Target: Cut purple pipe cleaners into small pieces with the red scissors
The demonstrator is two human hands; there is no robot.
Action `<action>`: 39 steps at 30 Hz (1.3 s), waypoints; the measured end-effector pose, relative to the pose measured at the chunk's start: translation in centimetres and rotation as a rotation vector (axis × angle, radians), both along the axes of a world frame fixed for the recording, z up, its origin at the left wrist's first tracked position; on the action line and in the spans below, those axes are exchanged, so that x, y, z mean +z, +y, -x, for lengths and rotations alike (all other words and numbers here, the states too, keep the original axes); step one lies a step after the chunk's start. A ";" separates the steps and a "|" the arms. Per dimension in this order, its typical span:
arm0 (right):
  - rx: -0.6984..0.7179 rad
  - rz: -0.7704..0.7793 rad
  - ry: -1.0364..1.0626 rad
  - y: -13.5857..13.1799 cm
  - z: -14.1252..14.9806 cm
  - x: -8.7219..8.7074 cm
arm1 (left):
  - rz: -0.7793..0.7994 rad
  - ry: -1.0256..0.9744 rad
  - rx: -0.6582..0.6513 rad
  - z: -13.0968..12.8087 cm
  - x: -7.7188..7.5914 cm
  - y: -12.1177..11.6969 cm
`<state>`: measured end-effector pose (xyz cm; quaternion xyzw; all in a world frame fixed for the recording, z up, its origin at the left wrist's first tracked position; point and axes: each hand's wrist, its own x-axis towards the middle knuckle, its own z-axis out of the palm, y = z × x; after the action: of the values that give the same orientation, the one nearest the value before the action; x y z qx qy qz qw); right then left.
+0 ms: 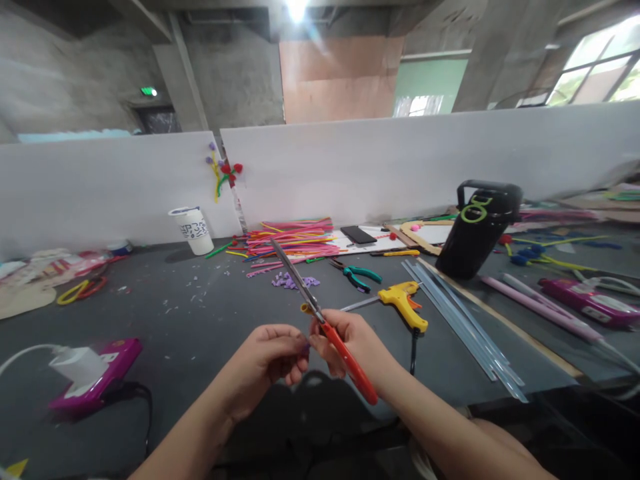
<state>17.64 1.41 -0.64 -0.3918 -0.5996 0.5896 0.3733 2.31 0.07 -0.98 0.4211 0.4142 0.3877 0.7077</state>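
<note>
My left hand (277, 355) pinches a small purple piece (305, 349) between thumb and finger, close to the fingertips of my other hand. In my right hand (350, 340) lies a pair of scissors (345, 357) with red handles, its blades pointing up and away to the left. The thumb and finger of that same hand also come together near the purple piece. A small yellowish rolled piece (306, 309) shows beside the blades; what it belongs to is unclear. Beyond my hands, a pile of short purple pieces (295, 281) lies on the dark table.
Around the table are a yellow glue gun (404, 303), teal pliers (357, 273), clear glue sticks (463, 327), colourful pipe cleaners (290, 239), a phone (359, 235), a paper cup (193, 231), a black flask (475, 230) and a magenta power strip (100, 373) with cords.
</note>
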 end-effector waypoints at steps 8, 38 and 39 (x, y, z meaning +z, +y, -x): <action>0.016 -0.024 0.005 0.0 0.0 -0.2 | -0.072 0.083 0.005 0.3 0.2 0.2; -0.162 -0.812 -0.928 -1.1 -0.6 -1.6 | -0.410 -0.163 0.560 1.4 1.5 -1.0; -0.162 -0.827 -0.936 -1.1 -0.6 -1.7 | -0.412 -0.176 0.560 1.4 1.5 -1.1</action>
<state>18.19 0.30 -2.32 -0.4757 -0.8464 0.0446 0.2353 0.89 -1.02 0.52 0.3900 0.3644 0.6767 0.5071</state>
